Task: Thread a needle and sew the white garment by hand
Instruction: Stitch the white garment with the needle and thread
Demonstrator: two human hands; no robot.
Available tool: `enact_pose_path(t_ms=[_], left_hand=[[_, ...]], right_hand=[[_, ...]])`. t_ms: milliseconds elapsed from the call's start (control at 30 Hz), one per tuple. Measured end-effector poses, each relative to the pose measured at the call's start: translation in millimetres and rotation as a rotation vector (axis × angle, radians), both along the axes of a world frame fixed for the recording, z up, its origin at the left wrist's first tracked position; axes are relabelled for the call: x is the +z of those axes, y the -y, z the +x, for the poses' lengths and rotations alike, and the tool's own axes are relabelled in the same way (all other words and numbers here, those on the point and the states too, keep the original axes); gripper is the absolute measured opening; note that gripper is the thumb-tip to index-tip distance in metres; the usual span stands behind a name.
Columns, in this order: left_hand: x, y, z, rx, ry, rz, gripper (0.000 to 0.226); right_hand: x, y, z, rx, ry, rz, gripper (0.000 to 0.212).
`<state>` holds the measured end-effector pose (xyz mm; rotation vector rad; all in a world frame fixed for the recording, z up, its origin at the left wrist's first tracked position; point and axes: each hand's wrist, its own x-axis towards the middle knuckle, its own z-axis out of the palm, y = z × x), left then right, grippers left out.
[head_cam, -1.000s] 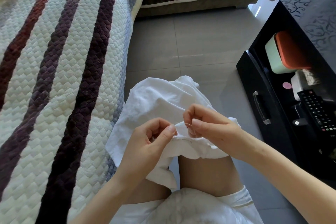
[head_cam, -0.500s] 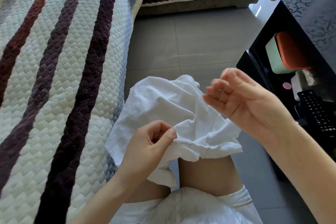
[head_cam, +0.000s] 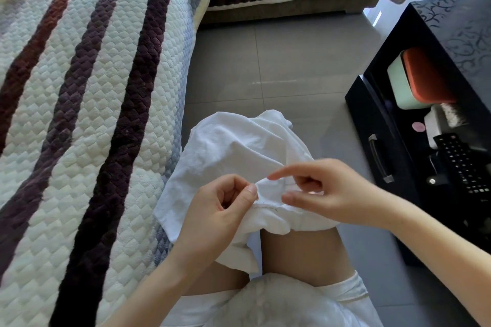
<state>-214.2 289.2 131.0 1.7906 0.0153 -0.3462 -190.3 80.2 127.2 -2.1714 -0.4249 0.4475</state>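
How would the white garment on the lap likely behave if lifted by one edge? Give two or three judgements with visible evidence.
Probably floppy: the white garment sags over the legs in soft folds. Likely light: the left hand holds its hem up with a fingertip pinch. Unlikely to roll or tip; it lies crumpled.

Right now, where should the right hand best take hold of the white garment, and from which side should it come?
Pinch the stitched hem of the white garment, just right of the left hand pinching it, coming from the right. The hem lies folded across the knee, probably a firm raised edge.
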Motion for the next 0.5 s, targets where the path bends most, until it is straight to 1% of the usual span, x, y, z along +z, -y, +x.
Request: enact_pose_path(t_ms=[67, 167, 200, 267, 367, 433, 500], left_hand=[[-0.5, 0.0, 0.4, -0.004, 0.002, 0.007, 0.026], [0.1, -0.7, 0.8, -0.009, 0.002, 0.003, 0.025], [0.5, -1.2, 0.8, -0.011, 0.005, 0.007, 0.025], [1.2, -2.0, 0.8, -0.006, 0.008, 0.007, 0.025], [1.1, -3.2, 0.8, -0.001, -0.002, 0.001, 0.025], [1.6, -3.3, 0.6, -0.015, -0.008, 0.000, 0.022], [2.0, -3.4, 0.6, -0.023, -0.016, -0.012, 0.022]], right_hand=[[-4.0, -7.9, -3.9, 0.027, 0.024, -0.072, 0.019], [-5.7, -15.3, -5.2, 0.006, 0.051, -0.097, 0.004], [-5.2, -15.4, -5.0, -0.006, 0.040, -0.070, 0.009], [-2.2, -12.7, -2.5, -0.034, -0.025, 0.077, 0.015], [13.2, -2.6, 4.1, -0.085, -0.077, 0.327, 0.016], [24.5, 4.9, 8.2, -0.139, -0.090, 0.413, 0.018], [31.8, 9.8, 11.6, -0.175, -0.100, 0.457, 0.016]])
